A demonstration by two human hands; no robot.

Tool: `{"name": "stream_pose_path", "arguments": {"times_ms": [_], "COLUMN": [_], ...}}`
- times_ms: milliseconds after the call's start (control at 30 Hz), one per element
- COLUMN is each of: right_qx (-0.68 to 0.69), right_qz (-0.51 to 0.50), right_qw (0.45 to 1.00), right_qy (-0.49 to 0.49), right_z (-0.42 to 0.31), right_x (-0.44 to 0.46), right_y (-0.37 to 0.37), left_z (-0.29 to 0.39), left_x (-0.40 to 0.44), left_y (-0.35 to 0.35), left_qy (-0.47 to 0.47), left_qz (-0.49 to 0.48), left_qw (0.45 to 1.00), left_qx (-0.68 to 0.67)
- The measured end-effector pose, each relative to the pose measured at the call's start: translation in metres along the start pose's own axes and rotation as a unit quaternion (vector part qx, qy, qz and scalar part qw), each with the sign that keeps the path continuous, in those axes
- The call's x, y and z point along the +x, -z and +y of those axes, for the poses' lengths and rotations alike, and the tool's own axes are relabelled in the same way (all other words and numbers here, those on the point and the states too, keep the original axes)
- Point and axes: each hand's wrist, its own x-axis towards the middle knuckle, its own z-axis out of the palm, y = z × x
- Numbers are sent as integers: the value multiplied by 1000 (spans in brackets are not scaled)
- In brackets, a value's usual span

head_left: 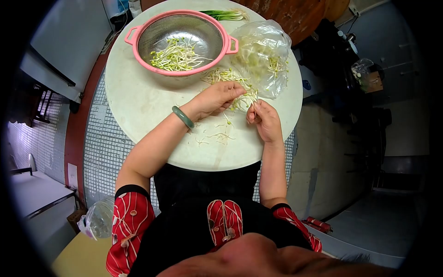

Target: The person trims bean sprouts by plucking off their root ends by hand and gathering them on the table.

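My left hand [222, 96], with a green bangle [182, 117] at the wrist, is closed in a pinch at the edge of a loose pile of bean sprouts [224, 75]. Close beside it, my right hand [266, 119] has its fingers curled and pinched, thumb against forefinger. Thin pale sprout stems show at the fingertips of both hands, though the fingers partly cover them. Beyond my left hand stands a metal mesh colander with a pink rim [171, 73], holding more bean sprouts [177, 56]. Thin broken root ends [221, 136] lie scattered before me.
Right of the colander, a clear plastic bag [258, 46] with sprouts in it lies on the round pale table [127, 99]. A bunch of spring onions [226, 15] lies at the back. A large plastic bottle [99, 219] is at lower left, beside a yellowish surface [76, 258].
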Motion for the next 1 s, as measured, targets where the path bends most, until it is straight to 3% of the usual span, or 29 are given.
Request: {"name": "stream_pose_path", "arguments": {"times_ms": [133, 400, 633, 767, 867, 1000], "right_qx": [-11, -27, -42, -55, -150, -128], "right_qz": [6, 26, 48, 73, 112, 130], "right_qw": [999, 998, 997, 996, 982, 983], "right_qy": [-38, -47, -36, -20, 19, 17], "right_z": [-4, -3, 3, 7, 15, 16], "right_x": [4, 1, 2, 3, 6, 7], "right_y": [-2, 1, 2, 4, 9, 4], "left_z": [-11, -2, -5, -6, -5, -10], "left_x": [8, 4, 5, 4, 3, 5], "left_y": [2, 3, 5, 5, 6, 8], "left_qy": [-107, -78, -125, -105, -101, -117], "left_qz": [-6, 69, 45, 27, 22, 36], "left_qw": [988, 987, 969, 973, 971, 965], "left_qx": [115, 122, 207, 202, 215, 233]}}
